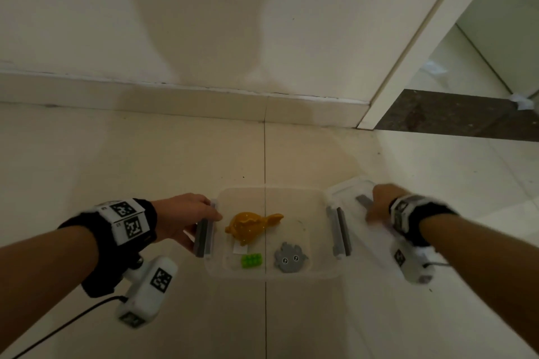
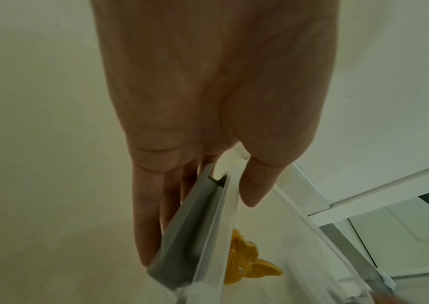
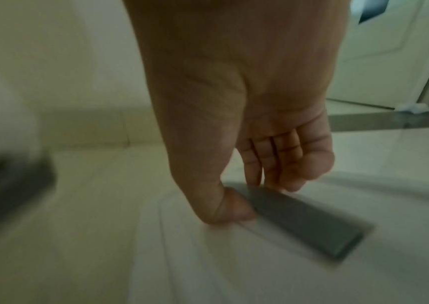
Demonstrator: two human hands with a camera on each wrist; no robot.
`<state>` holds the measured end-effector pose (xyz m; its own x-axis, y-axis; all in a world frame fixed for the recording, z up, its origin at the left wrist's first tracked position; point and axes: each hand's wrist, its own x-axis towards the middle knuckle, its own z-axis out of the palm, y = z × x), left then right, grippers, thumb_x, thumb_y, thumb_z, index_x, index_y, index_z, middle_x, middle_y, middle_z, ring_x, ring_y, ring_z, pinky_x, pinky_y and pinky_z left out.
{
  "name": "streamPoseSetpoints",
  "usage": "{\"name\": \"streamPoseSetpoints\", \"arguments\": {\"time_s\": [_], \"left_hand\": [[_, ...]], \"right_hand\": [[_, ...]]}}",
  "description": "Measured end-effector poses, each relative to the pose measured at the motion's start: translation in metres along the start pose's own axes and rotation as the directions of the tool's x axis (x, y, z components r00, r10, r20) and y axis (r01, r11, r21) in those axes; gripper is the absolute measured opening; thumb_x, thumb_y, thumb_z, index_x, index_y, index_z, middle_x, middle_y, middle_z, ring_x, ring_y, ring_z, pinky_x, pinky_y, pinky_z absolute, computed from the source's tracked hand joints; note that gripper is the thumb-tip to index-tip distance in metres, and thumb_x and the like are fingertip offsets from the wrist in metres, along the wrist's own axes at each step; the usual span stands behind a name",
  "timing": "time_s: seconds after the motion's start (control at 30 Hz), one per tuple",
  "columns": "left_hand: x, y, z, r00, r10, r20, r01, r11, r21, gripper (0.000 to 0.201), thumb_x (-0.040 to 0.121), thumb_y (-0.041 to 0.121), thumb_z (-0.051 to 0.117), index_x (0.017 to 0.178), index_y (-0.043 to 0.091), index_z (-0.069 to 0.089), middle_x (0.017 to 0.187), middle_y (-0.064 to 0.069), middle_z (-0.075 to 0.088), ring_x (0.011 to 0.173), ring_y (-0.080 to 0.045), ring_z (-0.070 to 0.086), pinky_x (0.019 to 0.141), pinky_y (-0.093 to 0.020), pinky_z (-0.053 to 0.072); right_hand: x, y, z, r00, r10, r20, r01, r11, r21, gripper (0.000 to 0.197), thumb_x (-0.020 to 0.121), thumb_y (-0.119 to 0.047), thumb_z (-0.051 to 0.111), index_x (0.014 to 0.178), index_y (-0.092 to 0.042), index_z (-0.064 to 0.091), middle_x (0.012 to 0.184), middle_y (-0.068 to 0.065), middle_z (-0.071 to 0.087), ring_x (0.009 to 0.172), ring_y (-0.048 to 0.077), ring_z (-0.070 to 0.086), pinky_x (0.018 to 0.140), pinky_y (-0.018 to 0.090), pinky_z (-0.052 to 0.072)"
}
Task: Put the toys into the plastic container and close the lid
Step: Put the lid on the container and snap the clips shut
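A clear plastic container [image 1: 291, 198] stands open on the floor. Inside it lie a yellow dinosaur-like toy [image 1: 250, 227], a green brick [image 1: 251, 260] and a round grey toy [image 1: 290, 258]. My left hand [image 1: 192, 218] grips the container's left side: its fingers [image 2: 146, 216] lie behind the grey latch [image 2: 182, 246] and its thumb [image 2: 257, 181] is over the rim. The yellow toy [image 2: 244, 265] shows below. The clear lid [image 1: 347, 192] lies just right of the container. My right hand [image 1: 379, 207] pinches the lid's grey handle [image 3: 307, 224], thumb [image 3: 229, 205] on one side, fingers [image 3: 281, 164] on the other; this view is blurred.
The container's right grey latch [image 1: 339, 234] stands between box and lid. A wall with a baseboard [image 1: 175, 96] runs beyond. A door frame [image 1: 408, 52] and a dark threshold [image 1: 455, 114] are at the right. A black cable [image 1: 67, 326] trails from my left wrist.
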<state>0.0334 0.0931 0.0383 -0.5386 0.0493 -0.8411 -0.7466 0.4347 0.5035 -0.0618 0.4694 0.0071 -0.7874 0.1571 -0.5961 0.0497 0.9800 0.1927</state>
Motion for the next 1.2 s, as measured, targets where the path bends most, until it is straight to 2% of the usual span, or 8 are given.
{"name": "streamPoseSetpoints", "arguments": {"time_s": [0.13,0.2,0.3,0.47,0.57,0.7,0.97,1.2], "left_hand": [[0.001,-0.002,-0.003,1.0,-0.002,0.005,0.003,0.994,-0.105,0.05,0.097,0.042,0.052,0.131,0.006,0.049,0.129,-0.02,0.054,0.11,-0.041,0.062,0.085,-0.056,0.057],[0.003,-0.004,-0.004,1.0,-0.003,0.008,0.004,0.988,-0.153,0.058,0.096,0.052,0.046,0.129,0.004,0.051,0.127,-0.022,0.057,0.11,-0.043,0.062,0.09,-0.058,0.054],[0.004,-0.006,-0.008,1.0,-0.009,0.014,0.012,0.974,-0.226,0.071,0.093,0.064,0.039,0.131,0.005,0.049,0.129,-0.024,0.057,0.113,-0.044,0.06,0.094,-0.06,0.051],[0.001,-0.009,-0.013,1.0,-0.001,0.029,0.01,0.952,-0.307,0.087,0.088,0.075,0.025,0.129,0.004,0.054,0.125,-0.025,0.061,0.108,-0.042,0.064,0.088,-0.055,0.055],[-0.001,-0.012,-0.014,1.0,0.008,0.027,0.001,0.952,-0.305,0.086,0.088,0.075,0.025,0.127,0.005,0.057,0.123,-0.025,0.063,0.098,-0.038,0.067,0.079,-0.048,0.057],[-0.003,-0.012,-0.012,0.998,0.038,0.05,-0.027,0.977,-0.211,0.067,0.093,0.061,0.043,0.127,0.006,0.059,0.117,-0.019,0.065,0.099,-0.036,0.067,0.084,-0.051,0.058],[0.002,-0.012,-0.01,0.997,0.065,0.042,-0.064,0.997,-0.033,0.045,0.089,0.027,0.07,0.128,0.007,0.06,0.121,-0.011,0.069,0.107,-0.031,0.069,0.086,-0.048,0.059],[0.002,-0.013,-0.01,0.998,0.065,0.015,-0.065,0.998,-0.008,0.046,0.087,0.029,0.071,0.122,0.001,0.065,0.115,-0.014,0.072,0.103,-0.032,0.071,0.086,-0.047,0.059]], "right_hand": [[-0.002,-0.02,-0.087,0.99,-0.059,-0.132,0.077,0.988,0.134,0.047,0.076,-0.044,0.078,0.094,-0.002,0.067,0.078,0.006,0.062,0.079,0.028,0.063,0.066,0.032,0.051],[-0.018,-0.039,-0.12,0.97,-0.169,-0.175,0.198,0.966,0.168,0.039,0.076,-0.038,0.079,0.094,-0.005,0.07,0.082,0.008,0.067,0.076,0.026,0.067,0.061,0.033,0.057],[-0.056,-0.078,-0.134,0.887,-0.397,-0.236,0.44,0.882,0.169,0.03,0.079,-0.033,0.079,0.099,-0.016,0.066,0.093,0.001,0.066,0.073,0.016,0.064,0.054,0.025,0.05],[-0.109,-0.136,-0.081,0.717,-0.681,-0.147,0.673,0.732,-0.107,0.038,0.073,-0.037,0.079,0.099,-0.017,0.059,0.096,0.002,0.063,0.081,0.019,0.055,0.061,0.027,0.043],[-0.124,-0.15,-0.046,0.691,-0.721,-0.053,0.693,0.681,-0.234,0.039,0.075,-0.039,0.077,0.099,-0.016,0.057,0.097,0.004,0.061,0.083,0.022,0.057,0.066,0.032,0.046],[-0.125,-0.15,-0.026,0.668,-0.741,-0.069,0.704,0.658,-0.267,0.036,0.078,-0.034,0.074,0.091,-0.018,0.045,0.094,0.003,0.056,0.078,0.021,0.052,0.067,0.033,0.048],[-0.115,-0.142,-0.029,0.639,-0.761,-0.115,0.738,0.648,-0.189,0.026,0.078,-0.026,0.072,0.099,-0.018,0.057,0.096,-0.001,0.055,0.082,0.019,0.051,0.07,0.03,0.045],[-0.101,-0.136,-0.028,0.621,-0.775,-0.118,0.772,0.631,-0.076,0.028,0.078,-0.024,0.074,0.104,-0.019,0.063,0.092,-0.006,0.053,0.081,0.014,0.048,0.07,0.025,0.039]]}}
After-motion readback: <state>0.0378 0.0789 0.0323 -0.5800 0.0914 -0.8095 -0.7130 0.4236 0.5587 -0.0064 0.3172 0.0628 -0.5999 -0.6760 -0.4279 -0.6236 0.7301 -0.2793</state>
